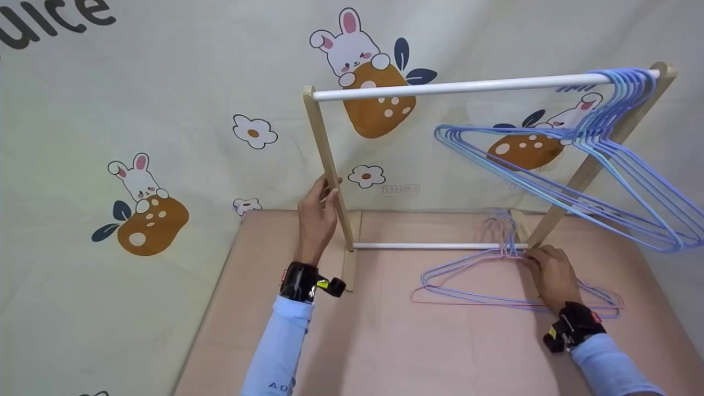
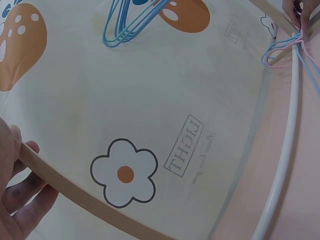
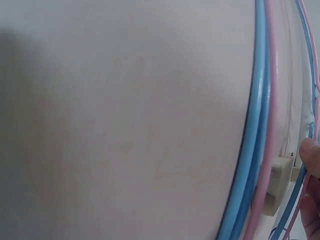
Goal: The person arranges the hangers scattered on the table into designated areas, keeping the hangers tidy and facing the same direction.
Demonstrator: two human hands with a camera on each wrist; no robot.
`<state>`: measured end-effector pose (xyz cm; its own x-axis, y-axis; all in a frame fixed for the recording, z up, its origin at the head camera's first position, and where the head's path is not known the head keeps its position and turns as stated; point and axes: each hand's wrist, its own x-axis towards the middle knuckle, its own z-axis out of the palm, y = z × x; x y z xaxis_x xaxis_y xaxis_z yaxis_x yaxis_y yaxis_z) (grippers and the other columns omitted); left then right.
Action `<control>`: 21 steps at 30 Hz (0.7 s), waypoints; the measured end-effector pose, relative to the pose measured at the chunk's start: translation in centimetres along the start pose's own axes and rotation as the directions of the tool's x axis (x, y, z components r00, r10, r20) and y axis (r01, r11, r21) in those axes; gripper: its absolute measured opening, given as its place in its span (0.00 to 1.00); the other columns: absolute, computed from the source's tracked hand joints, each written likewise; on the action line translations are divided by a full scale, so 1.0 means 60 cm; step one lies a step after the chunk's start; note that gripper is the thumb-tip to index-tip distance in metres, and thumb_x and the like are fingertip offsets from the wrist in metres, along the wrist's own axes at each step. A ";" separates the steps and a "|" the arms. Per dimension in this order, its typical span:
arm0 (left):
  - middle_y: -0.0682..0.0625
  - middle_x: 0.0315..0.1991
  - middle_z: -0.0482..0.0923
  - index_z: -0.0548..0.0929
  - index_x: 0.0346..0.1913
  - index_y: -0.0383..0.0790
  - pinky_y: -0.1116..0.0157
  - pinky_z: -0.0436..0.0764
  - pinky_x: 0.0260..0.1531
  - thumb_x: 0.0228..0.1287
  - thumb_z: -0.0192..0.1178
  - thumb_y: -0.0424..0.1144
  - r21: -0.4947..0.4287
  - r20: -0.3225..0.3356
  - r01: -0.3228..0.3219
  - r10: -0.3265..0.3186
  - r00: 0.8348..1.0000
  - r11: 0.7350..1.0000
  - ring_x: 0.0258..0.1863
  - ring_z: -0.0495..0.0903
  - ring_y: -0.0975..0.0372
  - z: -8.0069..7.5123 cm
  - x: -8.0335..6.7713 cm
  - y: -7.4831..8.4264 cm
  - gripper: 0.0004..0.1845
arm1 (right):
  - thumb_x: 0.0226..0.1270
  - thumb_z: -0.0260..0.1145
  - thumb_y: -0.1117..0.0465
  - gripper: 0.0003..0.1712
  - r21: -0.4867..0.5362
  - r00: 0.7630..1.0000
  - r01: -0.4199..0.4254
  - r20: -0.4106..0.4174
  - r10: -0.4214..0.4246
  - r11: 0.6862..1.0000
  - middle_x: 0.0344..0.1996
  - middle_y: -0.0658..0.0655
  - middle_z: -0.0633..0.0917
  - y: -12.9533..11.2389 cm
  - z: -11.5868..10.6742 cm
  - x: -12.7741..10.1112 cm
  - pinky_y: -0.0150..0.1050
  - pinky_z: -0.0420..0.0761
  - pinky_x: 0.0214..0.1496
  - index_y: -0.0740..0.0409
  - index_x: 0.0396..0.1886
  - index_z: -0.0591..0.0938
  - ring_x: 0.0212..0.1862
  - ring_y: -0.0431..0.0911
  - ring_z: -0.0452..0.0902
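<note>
A wooden clothes rack with white rods stands on the table. My left hand point(image 1: 318, 223) grips its left post point(image 1: 323, 143), with fingers wrapped behind the wood in the left wrist view. Down at the right end of the lower rod point(image 1: 429, 246), my right hand point(image 1: 553, 278) pinches a small bunch of blue and pink hangers point(image 1: 467, 303) close to their necks. Their hooks stick up at that rod; whether they hang on it I cannot tell. In the right wrist view the thumb point(image 3: 310, 152) presses against a blue hanger point(image 3: 247, 150).
Several blue hangers point(image 1: 619, 159) hang bunched at the right end of the upper rod point(image 1: 467, 86), jutting out above my right hand. A pink-covered table point(image 1: 418, 352) lies beneath the rack. Behind it hangs a pale cloth point(image 1: 198, 110) with rabbit prints.
</note>
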<state>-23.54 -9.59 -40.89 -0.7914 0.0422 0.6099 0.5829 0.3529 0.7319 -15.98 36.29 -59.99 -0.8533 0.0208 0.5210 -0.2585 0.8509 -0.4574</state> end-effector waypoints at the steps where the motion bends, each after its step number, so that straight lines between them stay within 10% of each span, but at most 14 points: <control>1: 0.36 0.48 0.77 0.71 0.58 0.26 0.61 0.80 0.44 0.67 0.50 0.23 -0.001 -0.003 -0.005 0.005 1.000 1.000 0.49 0.77 0.50 0.000 0.000 0.000 0.17 | 0.50 0.73 0.70 0.08 0.000 1.000 0.003 -0.006 -0.003 1.000 0.30 0.57 0.78 0.000 -0.001 -0.001 0.48 0.70 0.33 0.64 0.31 0.83 0.34 0.54 0.70; 21: 0.37 0.49 0.77 0.72 0.58 0.28 0.61 0.79 0.46 0.67 0.50 0.24 0.011 0.004 0.002 -0.002 1.000 1.000 0.50 0.77 0.50 0.001 -0.002 0.005 0.17 | 0.53 0.70 0.73 0.08 0.017 0.999 -0.051 0.002 0.051 0.999 0.33 0.58 0.78 -0.010 -0.013 -0.002 0.45 0.68 0.35 0.63 0.34 0.83 0.36 0.53 0.70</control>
<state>-23.28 -9.45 -40.78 -0.7935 0.0449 0.6069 0.5789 0.3636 0.7299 -15.36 36.21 -59.24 -0.8664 0.0633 0.4954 -0.2221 0.8396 -0.4958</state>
